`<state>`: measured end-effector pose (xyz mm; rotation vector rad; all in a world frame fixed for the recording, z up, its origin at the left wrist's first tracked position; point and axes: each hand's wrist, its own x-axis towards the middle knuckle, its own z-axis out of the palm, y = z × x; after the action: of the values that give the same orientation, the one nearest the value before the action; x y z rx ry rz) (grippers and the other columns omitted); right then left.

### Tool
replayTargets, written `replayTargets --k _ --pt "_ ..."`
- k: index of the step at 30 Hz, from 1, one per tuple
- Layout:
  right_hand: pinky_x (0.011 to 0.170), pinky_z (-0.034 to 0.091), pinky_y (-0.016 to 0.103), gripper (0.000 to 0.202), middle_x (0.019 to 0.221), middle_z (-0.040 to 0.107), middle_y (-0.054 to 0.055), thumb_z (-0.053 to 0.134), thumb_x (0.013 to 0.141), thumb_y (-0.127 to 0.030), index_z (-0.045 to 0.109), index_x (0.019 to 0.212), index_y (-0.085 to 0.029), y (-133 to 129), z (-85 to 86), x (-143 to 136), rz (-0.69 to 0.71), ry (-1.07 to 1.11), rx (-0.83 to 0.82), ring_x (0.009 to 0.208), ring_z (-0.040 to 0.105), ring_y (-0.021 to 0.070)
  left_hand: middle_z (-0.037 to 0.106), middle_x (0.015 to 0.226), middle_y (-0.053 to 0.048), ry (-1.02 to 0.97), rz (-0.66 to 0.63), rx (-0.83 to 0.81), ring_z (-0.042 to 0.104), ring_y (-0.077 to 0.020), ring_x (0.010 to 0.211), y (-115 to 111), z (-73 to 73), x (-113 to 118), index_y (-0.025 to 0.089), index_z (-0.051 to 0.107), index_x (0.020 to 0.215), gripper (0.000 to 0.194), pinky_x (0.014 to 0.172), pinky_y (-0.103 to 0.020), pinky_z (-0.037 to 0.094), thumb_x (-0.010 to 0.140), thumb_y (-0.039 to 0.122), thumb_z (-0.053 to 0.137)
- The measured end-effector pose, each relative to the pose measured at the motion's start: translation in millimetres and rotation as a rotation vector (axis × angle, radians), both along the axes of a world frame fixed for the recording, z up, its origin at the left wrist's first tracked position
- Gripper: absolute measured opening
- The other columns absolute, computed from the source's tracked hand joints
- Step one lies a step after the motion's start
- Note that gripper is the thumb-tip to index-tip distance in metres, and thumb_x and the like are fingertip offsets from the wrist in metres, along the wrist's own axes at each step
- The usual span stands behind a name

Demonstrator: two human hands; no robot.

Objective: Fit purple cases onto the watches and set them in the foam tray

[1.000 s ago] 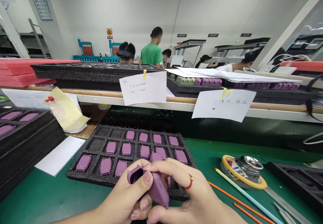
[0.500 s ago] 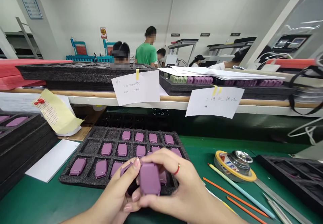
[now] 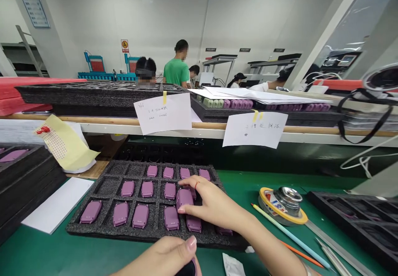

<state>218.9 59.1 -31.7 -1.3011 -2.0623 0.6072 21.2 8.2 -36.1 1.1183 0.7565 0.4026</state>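
Observation:
My right hand [image 3: 209, 198] reaches over the black foam tray [image 3: 102, 225], with thumb and fingers closed around a purple watch case [image 3: 184, 198]. That case hangs above the tray's right half, over other cases, partly covering them. Low in front of the tray, my left hand [image 3: 164, 254] is closed on another watch case [image 3: 187, 269], whose dark face and purple rim show at the bottom edge. Rows of purple watch cases, such as one at the front left [image 3: 91, 212], lie in the tray's pockets. A few pockets at the back left hold none.
A tape roll with a metal-topped jar [image 3: 290, 195] sits at right, beside a light-blue stick [image 3: 289, 230], an orange stick [image 3: 303, 254] and tweezers [image 3: 334, 255]. Another black tray [image 3: 357, 226] lies far right. White paper [image 3: 57, 205] lies left. A shelf [image 3: 211, 130] crosses behind; people are beyond.
My hands have moved apart. The right has carried a purple watch case forward over the tray; the left has dropped toward the bottom edge, still holding one. The view has shifted slightly.

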Motion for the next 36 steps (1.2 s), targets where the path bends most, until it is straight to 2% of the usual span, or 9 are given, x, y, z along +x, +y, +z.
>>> replayTargets --k 2,5,7,10,16,21,27,32,36 --pt "0.101 0.048 0.046 0.035 0.125 0.068 0.012 0.063 0.094 -0.038 0.064 0.124 -0.021 -6.0 9.2 -1.6 0.005 0.056 0.008 0.116 0.063 0.0272 0.065 0.064 -0.005 -0.049 0.011 -0.117 0.037 -0.0099 0.047 1.0 8.2 -1.7 0.015 0.073 0.069 0.056 0.047 -0.024 0.02 0.089 0.064 0.055" --pt "0.087 0.056 0.035 0.032 0.102 0.072 0.007 0.042 0.104 -0.041 0.066 0.104 -0.02 -21.7 27.2 -7.6 0.094 0.208 0.009 0.096 0.069 0.0195 0.07 0.071 -0.009 -0.167 0.145 -0.252 0.036 -0.0074 0.046 5.3 17.2 -2.4 0.012 0.074 0.085 0.055 0.049 -0.024 0.014 0.084 0.065 0.061" --pt "0.081 0.057 0.03 0.03 0.103 0.068 0.006 0.065 0.091 -0.05 0.065 0.09 -0.02 -34.4 36.2 -13.8 0.233 0.272 0.008 0.095 0.068 0.0197 0.07 0.071 -0.008 -0.265 0.247 -0.291 0.037 -0.006 0.045 8.3 19.0 -2.0 0.012 0.073 0.083 0.05 0.049 -0.023 0.013 0.073 0.06 0.076" --pt "0.086 0.056 0.027 0.037 0.124 0.062 0.007 0.091 0.067 -0.034 0.063 0.089 -0.022 -48.2 40.0 -23.4 0.321 0.21 0.069 0.112 0.062 0.0223 0.066 0.071 -0.004 -0.406 0.318 -0.366 0.038 -0.0036 0.044 10.9 18.8 -1.5 0.012 0.069 0.074 0.045 0.047 -0.021 0.015 0.064 0.053 0.086" --pt "0.076 0.056 0.025 0.023 0.111 0.069 0.003 0.079 0.073 -0.007 0.062 0.079 -0.021 -50.6 33.2 -36.6 0.254 0.355 0.095 0.086 0.065 0.0145 0.064 0.072 -0.004 -0.495 0.358 -0.44 0.046 -0.0035 0.047 9.3 19.6 -3.2 0.01 0.069 0.077 0.04 0.045 -0.015 0.02 0.071 0.046 0.085" --pt "0.083 0.058 0.031 0.01 0.095 0.074 0.005 0.071 0.087 -0.021 0.069 0.077 -0.021 -42.4 33.1 -33.3 0.162 0.615 0.104 0.092 0.07 0.0188 0.064 0.068 -0.004 -0.541 0.354 -0.394 0.041 -0.0027 0.046 7.9 18.0 -3.2 0.011 0.072 0.084 0.038 0.043 -0.016 0.021 0.072 0.045 0.085" --pt "0.064 0.063 0.026 0.019 0.077 0.072 0.001 0.073 0.089 -0.033 0.068 0.075 -0.02 -33.8 36.0 -19.2 -0.073 0.857 0.223 0.054 0.067 0.0107 0.068 0.077 -0.009 -0.542 0.32 -0.363 0.04 -0.0023 0.045 8.7 18.1 -8.6 0.01 0.075 0.095 0.045 0.045 -0.017 0.021 0.082 0.053 0.073" --pt "0.088 0.063 0.03 0.01 0.1 0.077 0.005 0.075 0.088 -0.024 0.07 0.097 -0.022 -37.9 39.0 -19.1 -0.079 0.811 0.292 0.098 0.076 0.0196 0.069 0.079 -0.01 -0.575 0.287 -0.339 0.039 -0.0016 0.044 7.7 18.4 -9.7 0.011 0.075 0.097 0.045 0.045 -0.018 0.019 0.086 0.053 0.069" --pt "0.084 0.065 0.029 0.018 0.093 0.078 0.003 0.068 0.089 -0.008 0.071 0.096 -0.024 -44.5 41.0 -15.6 -0.067 0.595 0.566 0.09 0.076 0.018 0.07 0.081 -0.01 -0.579 0.273 -0.334 0.039 -0.0013 0.043 7.6 18.8 -9.1 0.011 0.076 0.098 0.045 0.045 -0.018 0.019 0.086 0.054 0.068"
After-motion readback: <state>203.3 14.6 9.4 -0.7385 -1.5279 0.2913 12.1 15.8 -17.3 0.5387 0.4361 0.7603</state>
